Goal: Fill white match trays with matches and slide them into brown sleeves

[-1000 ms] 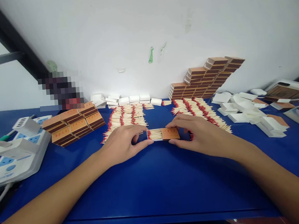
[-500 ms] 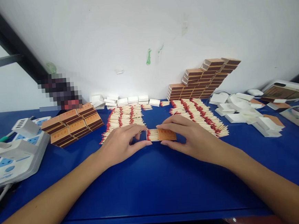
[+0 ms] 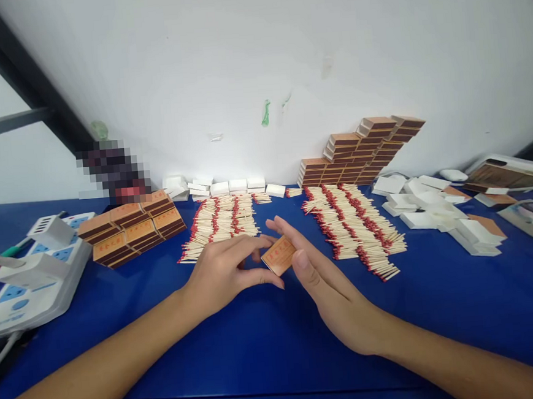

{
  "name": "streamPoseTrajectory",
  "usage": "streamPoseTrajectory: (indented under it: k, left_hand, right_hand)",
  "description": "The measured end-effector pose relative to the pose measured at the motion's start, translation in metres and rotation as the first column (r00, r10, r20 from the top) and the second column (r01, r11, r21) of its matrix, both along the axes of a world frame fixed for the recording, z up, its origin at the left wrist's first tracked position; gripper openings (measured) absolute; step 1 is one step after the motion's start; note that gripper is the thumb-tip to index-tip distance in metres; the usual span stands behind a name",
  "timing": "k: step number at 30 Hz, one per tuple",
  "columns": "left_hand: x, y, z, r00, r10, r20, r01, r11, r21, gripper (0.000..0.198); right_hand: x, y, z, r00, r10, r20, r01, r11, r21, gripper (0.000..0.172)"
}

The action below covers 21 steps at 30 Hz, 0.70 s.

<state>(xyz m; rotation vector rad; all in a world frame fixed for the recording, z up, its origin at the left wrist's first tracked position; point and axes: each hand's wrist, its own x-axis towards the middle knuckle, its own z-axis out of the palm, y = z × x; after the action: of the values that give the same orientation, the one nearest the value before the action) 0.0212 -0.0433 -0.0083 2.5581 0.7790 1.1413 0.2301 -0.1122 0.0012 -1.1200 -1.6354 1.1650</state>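
A small orange matchbox (image 3: 279, 255) is held at a tilt above the blue table, its printed face toward me. No tray or matches show at its visible sides. My left hand (image 3: 228, 265) grips it from the left, thumb below and fingers above. Against its right end lies my right hand (image 3: 331, 280), flat with the fingers stretched out. Just behind the hands, loose red-tipped matches lie in rows, one pile on the left (image 3: 222, 218) and another on the right (image 3: 354, 223).
Stacked matchboxes (image 3: 133, 227) stand at the left, and a taller stepped stack (image 3: 359, 153) leans against the wall. White box trays (image 3: 238, 186) line the back; more trays (image 3: 423, 202) are heaped at right. A power strip (image 3: 46, 275) with cables sits at far left.
The matchbox has gone from half open, matches showing, to closed, and is now tilted. My right hand has let go its pinch and flattened against the box's end.
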Motion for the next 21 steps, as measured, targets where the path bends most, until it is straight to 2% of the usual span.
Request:
streamPoseTrajectory:
  k: [2,5,8,11,14,17,20,21]
  left_hand:
    - [0.0,-0.001,0.001,1.0,-0.01,-0.005,0.01,1.0,0.022,0.048]
    - [-0.003,0.001,0.002,0.999,-0.021,-0.028,0.022,0.999,0.041,0.048]
    - [-0.004,0.002,0.001,1.0,-0.001,-0.025,0.002,0.999,0.054,0.047]
    - [-0.003,0.002,0.002,0.999,0.018,-0.047,-0.014,0.996,0.084,0.035]
    - [-0.008,0.007,0.012,0.991,0.065,-0.12,-0.053,0.993,0.104,0.028]
    - [-0.032,0.015,0.034,0.962,0.209,-0.177,-0.179,0.969,0.167,0.031]
    - [-0.082,0.013,0.057,0.902,0.378,-0.207,-0.322,0.91,0.261,0.033]
    - [-0.1,0.008,0.062,0.871,0.459,-0.176,-0.403,0.871,0.28,0.037]
  right_hand:
    - [0.0,0.0,0.002,1.0,0.022,0.002,-0.022,1.0,-0.012,0.072]
    - [0.0,0.001,0.005,0.998,0.066,0.016,-0.066,0.997,0.042,0.067]
    - [0.001,0.003,0.004,1.0,0.03,0.007,-0.03,0.999,0.035,0.067]
    - [0.003,0.009,-0.001,1.0,-0.01,0.003,0.01,1.0,0.005,0.069]
    - [0.009,0.018,-0.008,0.999,-0.008,0.049,0.004,0.996,0.088,0.067]
    - [0.017,0.026,-0.012,0.995,-0.055,0.087,0.037,0.98,0.196,0.063]
    - [0.023,0.029,-0.009,0.984,-0.121,0.129,0.088,0.967,0.237,0.06]
    - [0.024,0.029,-0.007,0.98,-0.136,0.143,0.098,0.965,0.244,0.059]
